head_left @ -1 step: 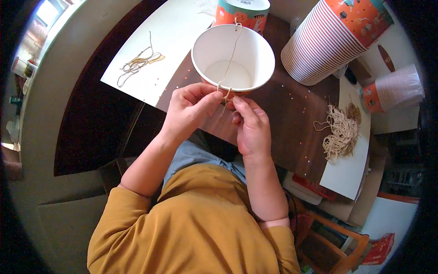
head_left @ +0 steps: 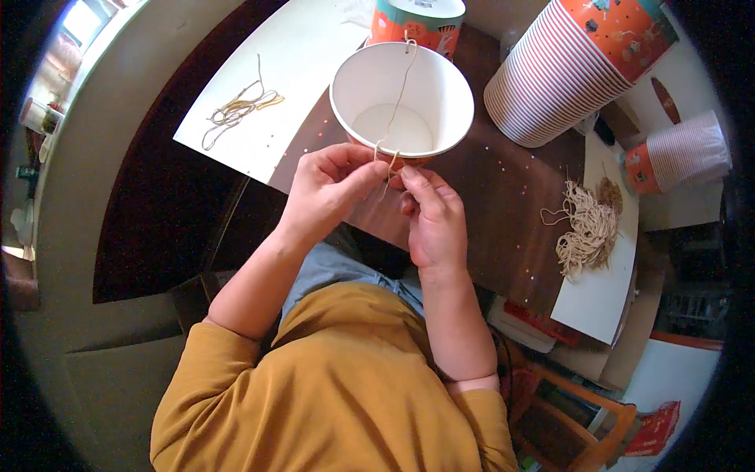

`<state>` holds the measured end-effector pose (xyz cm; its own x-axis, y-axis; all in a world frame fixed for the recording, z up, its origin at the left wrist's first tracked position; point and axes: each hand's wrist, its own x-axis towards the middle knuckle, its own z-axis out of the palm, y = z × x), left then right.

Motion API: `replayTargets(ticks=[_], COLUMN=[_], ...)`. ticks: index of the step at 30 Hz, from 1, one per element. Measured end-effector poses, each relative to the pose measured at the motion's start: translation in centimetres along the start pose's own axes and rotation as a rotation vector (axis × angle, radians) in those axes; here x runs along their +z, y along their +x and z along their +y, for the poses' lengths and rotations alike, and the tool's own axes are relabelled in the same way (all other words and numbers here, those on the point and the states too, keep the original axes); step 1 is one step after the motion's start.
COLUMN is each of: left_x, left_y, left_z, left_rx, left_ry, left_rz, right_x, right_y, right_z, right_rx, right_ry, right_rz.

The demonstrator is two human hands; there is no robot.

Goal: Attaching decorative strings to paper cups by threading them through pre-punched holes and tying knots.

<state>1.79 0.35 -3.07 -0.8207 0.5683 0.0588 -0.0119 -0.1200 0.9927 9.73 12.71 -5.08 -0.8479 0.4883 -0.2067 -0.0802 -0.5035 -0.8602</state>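
Note:
A large white-lined paper tub (head_left: 452, 106) stands open on the brown table in front of me. A thin beige string (head_left: 404, 88) loops through its far rim and runs across the mouth to the near rim. At that near rim, my left hand (head_left: 321, 189) pinches the string between thumb and fingertips. My right hand (head_left: 437, 219) is closed beside it, thumb against fingers, on the string's other part. A small loop and a loose end show between the two hands; the exact crossing of the strands is too fine to make out.
A tall stack of orange-patterned tubs (head_left: 550, 79) leans at the far right, and a smaller wrapped stack (head_left: 684, 153) lies beyond it. An upturned tub (head_left: 417, 23) stands behind. Bundled string (head_left: 588, 228) lies on the right; loose strands (head_left: 236, 110) rest on white board at left.

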Motion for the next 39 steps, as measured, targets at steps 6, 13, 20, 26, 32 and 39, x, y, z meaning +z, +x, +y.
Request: replayTargets(ticks=[6, 13, 20, 26, 32, 39], left_x=[0.6, 0.4, 0.4, 0.7, 1.2, 0.6], left_y=[-0.2, -0.3, -0.1, -0.1, -0.3, -0.8], left_z=[0.4, 0.4, 0.5, 1.0, 0.6, 1.1], left_rx=[0.016, 0.055, 0.010, 0.104, 0.260, 0.290], left_ry=[0.159, 0.174, 0.119, 0.255, 0.362, 0.218], left_rz=[0.009, 0.048, 0.057, 0.114, 0.161, 0.120], right_x=[0.1, -0.5, 0.4, -0.5, -0.2, -0.6], right_y=[-0.3, -0.1, -0.5, 0.1, 0.2, -2.0], right_z=[-0.1, 0.2, -0.2, 0.1, -0.2, -1.0], right_rx=[0.002, -0.024, -0.025, -0.028, -0.045, -0.948], right_ry=[0.039, -0.001, 0.025, 0.028, 0.009, -1.048], right_rz=[-0.015, -0.039, -0.013, -0.006, 0.021, 0.232])
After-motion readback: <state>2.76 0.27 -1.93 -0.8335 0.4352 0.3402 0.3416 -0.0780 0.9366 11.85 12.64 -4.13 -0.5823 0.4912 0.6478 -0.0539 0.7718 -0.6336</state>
